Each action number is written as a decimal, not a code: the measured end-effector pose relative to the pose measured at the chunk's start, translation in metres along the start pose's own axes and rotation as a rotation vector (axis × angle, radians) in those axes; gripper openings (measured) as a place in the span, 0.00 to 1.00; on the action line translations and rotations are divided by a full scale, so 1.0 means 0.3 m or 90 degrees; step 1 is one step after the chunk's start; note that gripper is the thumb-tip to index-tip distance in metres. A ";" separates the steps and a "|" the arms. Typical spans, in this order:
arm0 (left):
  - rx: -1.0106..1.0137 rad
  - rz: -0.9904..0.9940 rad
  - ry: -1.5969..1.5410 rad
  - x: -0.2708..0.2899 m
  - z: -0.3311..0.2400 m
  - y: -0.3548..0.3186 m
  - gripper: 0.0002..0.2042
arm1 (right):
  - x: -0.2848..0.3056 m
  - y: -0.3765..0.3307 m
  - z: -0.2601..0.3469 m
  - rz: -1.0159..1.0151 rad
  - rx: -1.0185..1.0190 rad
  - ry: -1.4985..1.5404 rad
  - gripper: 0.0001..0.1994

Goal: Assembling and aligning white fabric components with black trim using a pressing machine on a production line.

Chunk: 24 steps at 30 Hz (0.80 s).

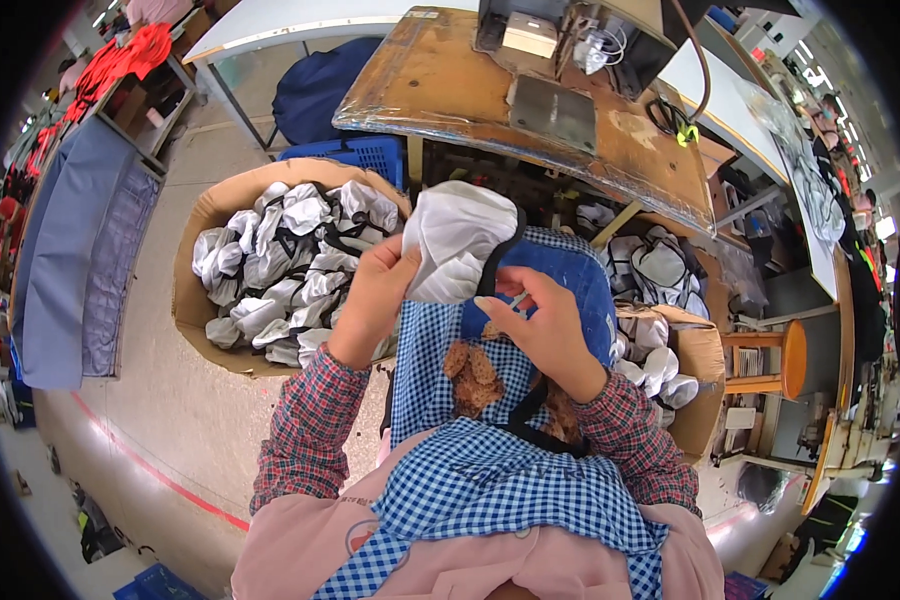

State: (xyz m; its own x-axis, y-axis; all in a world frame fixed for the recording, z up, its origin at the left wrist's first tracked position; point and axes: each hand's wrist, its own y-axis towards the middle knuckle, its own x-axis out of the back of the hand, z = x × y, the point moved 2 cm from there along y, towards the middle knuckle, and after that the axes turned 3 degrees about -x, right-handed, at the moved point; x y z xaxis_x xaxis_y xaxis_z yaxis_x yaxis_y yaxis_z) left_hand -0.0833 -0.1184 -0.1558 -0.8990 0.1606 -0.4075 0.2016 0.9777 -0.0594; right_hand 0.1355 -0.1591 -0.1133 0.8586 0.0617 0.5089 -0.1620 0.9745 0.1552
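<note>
A white, rounded, pouch-like fabric piece (458, 235) with black edging is held up above my lap. My left hand (378, 290) is closed on its left side, with the thumb in front. At the lower right, my right hand (550, 325) pinches at the black edging, thumb and forefinger close together. The exact contact of its fingertips is partly hidden. A black band (540, 425) lies across my lap below the right hand, over the blue checked apron (480, 470) and a brown patterned cloth (473, 375).
A large cardboard box (202, 345) on the left holds many similar white pieces. Another box (705, 375) with such pieces stands at right. Ahead is a worn wooden table (440, 75) with a machine and scissors (673, 122). An orange stool (792, 360) stands farther right.
</note>
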 end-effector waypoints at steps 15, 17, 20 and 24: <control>-0.447 0.085 0.757 -0.212 -0.163 0.013 0.23 | 0.086 0.035 -0.060 0.028 0.145 -0.012 0.08; -0.446 0.266 0.859 -0.261 -0.191 0.026 0.23 | 0.097 0.037 -0.057 0.066 0.120 0.053 0.08; -0.319 0.403 0.803 -0.315 -0.185 0.065 0.20 | 0.148 0.029 -0.072 0.145 0.041 0.162 0.09; -0.136 0.444 0.730 -0.335 -0.150 0.100 0.19 | 0.176 0.031 -0.088 0.148 0.039 0.155 0.10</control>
State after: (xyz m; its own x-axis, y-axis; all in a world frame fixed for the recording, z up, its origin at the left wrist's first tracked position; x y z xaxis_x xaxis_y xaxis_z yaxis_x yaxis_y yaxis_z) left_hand -0.0045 -0.0992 -0.0756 -0.4722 0.5453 0.6926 0.7743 0.6321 0.0302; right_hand 0.1920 -0.1413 -0.1073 0.8853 0.3370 0.3204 -0.3891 0.9142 0.1133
